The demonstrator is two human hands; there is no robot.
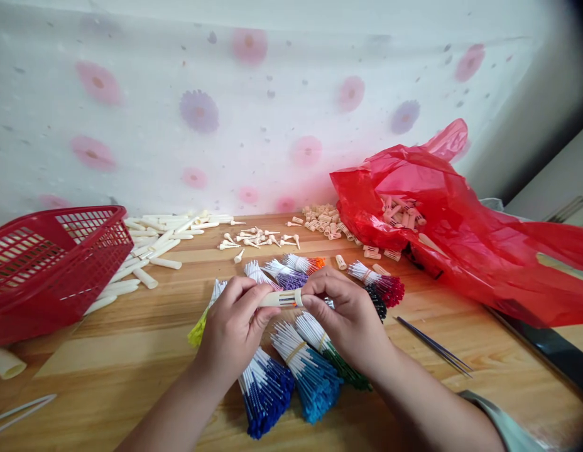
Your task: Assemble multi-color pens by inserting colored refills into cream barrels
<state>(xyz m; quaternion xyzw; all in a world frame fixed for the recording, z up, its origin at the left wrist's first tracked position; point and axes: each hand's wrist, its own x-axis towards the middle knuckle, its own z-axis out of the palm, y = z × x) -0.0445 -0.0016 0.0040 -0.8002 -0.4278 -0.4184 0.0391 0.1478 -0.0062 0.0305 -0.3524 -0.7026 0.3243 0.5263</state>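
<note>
Between my hands is a cream multicolour pen barrel [283,299] with dark slots and a touch of orange near its right end. My left hand [235,314] is closed around its left part. At the right end, the fingers of my right hand [341,311] pinch the ring-like end piece. Below and around them lie banded bundles of ink refills: dark blue [267,389], light blue [310,370], green [341,358], yellow [201,320], purple [286,275], orange [310,263], red [383,284] and black [377,301]. My fingers hide part of some bundles.
A red plastic basket [84,276] stands left beside a pile of cream tubes [154,245]. Small pointed cream pieces [254,238] lie at the back centre. Slotted pieces [324,220] spill beside a red plastic bag [442,194]. Dark tweezers [433,345] lie at right.
</note>
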